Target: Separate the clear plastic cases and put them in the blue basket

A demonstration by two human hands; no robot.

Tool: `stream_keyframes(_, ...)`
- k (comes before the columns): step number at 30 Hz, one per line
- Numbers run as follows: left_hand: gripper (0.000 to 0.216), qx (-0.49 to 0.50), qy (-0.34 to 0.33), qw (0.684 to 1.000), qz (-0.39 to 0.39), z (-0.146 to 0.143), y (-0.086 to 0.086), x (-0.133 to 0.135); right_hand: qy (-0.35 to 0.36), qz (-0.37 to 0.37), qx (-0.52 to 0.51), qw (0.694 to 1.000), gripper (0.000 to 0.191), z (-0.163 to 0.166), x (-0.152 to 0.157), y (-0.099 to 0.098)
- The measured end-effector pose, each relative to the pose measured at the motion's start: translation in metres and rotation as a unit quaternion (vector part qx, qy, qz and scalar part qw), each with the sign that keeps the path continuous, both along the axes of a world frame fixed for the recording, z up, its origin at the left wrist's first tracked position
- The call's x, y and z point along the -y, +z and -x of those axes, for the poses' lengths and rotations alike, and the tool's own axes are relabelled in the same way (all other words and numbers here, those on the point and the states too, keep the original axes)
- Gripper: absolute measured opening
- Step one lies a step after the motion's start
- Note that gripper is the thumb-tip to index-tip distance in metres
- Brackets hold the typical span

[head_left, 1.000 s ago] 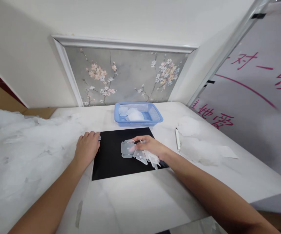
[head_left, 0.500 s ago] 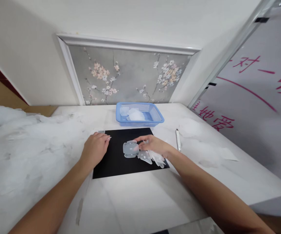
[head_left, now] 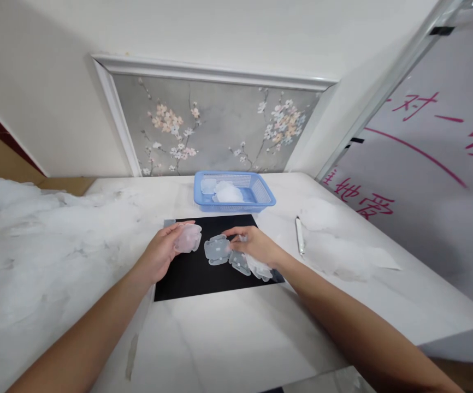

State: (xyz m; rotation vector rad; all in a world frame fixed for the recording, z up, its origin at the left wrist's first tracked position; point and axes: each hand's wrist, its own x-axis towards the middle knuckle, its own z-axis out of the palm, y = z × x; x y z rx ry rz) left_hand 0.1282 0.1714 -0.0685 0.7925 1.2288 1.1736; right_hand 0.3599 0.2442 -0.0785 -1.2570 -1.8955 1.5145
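Note:
My left hand (head_left: 159, 255) is closed on the edge of a translucent plastic piece (head_left: 189, 239) with notched, rounded sides, held face-up over the left part of a black mat (head_left: 197, 279). My right hand (head_left: 259, 245) is closed too. Between its thumb and fingers is a similar translucent piece (head_left: 217, 250) with small pale spots. Under the same hand, a second spotted piece (head_left: 240, 263) and a bunch of whitish pieces (head_left: 260, 268) fan out toward the mat's right side. Whether the palm grips this whole bunch is partly hidden.
Behind the mat stands a blue plastic basket (head_left: 236, 206) with translucent pieces inside. A large heap of translucent pieces (head_left: 48, 262) covers the table's left side. To the right lie a white pen-like tool (head_left: 299, 236) and more whitish pieces (head_left: 343, 251). A whiteboard (head_left: 433, 218) borders the right.
My left hand has turned so that the piece in it, seen edge-on before, now shows its flat face. My right hand and its pieces have barely shifted.

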Motion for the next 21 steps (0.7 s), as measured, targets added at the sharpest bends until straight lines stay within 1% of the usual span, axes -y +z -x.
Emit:
stream_keyframes(2,0.036,0.062,0.01,0.997,0.043,-0.002,0.003,-0.001,0.008,-0.068,0.012,0.998,0.029,0.001,0.0,-0.001)
stream_keyframes(4,0.035,0.099,0.009,0.992,0.076,-0.004,0.005,-0.001,0.005,-0.116,0.011,0.993,0.024,0.001,-0.001,0.0)
stream_keyframes(7,0.038,0.135,-0.014,0.986,0.096,-0.006,0.005,0.0,-0.026,-0.142,0.026,0.989,0.012,0.001,-0.001,0.0)
stream_keyframes(8,0.039,0.145,-0.023,0.985,0.095,-0.007,0.005,0.0,-0.043,-0.155,0.046,0.986,0.014,0.001,-0.001,0.001)
stream_keyframes(10,0.043,0.162,-0.039,0.982,0.087,-0.008,0.005,0.001,-0.08,-0.216,0.09,0.969,0.017,0.001,-0.001,0.0)
stream_keyframes(12,0.045,0.172,-0.048,0.981,0.081,-0.009,0.006,0.002,-0.09,-0.306,0.1,0.942,0.009,0.0,0.0,0.0)
stream_keyframes(13,0.046,0.175,-0.05,0.98,0.079,-0.009,0.007,0.002,-0.081,-0.345,0.094,0.931,0.004,0.0,0.001,0.0)
stream_keyframes(15,0.048,0.183,-0.052,0.979,0.078,-0.01,0.008,0.003,-0.031,-0.396,0.084,0.914,0.02,0.0,0.003,0.0)
stream_keyframes(17,0.049,0.188,-0.054,0.978,0.077,-0.01,0.009,0.003,0.042,-0.438,0.086,0.894,0.035,0.002,0.006,0.001)
stream_keyframes(18,0.048,0.188,-0.054,0.978,0.075,-0.01,0.01,0.004,0.077,-0.462,0.089,0.879,0.038,0.003,0.007,0.001)
stream_keyframes(21,0.047,0.189,-0.054,0.978,0.072,-0.011,0.012,0.005,0.152,-0.532,0.091,0.828,0.032,0.006,0.011,0.001)
